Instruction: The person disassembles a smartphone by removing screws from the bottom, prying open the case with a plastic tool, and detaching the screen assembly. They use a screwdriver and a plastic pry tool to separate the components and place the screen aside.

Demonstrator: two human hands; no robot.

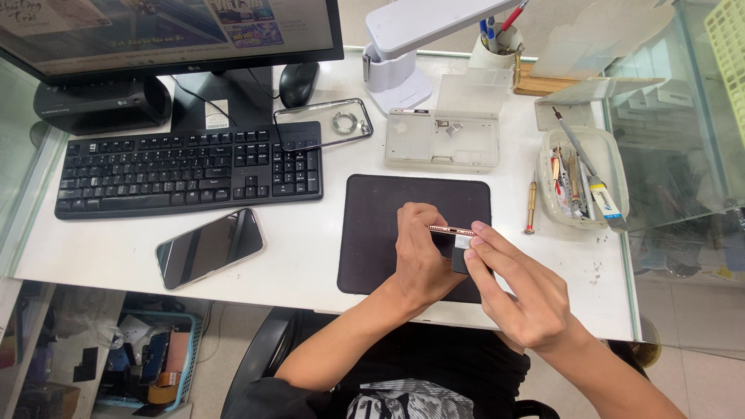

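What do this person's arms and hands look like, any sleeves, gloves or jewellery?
Both arms are bare from the hands to above the elbows, with no sleeves in view. The left hand and right hand wear no gloves, and no rings, watch or wristbands show. Fingernails look short and unpainted. Dark clothing shows only at the lap.
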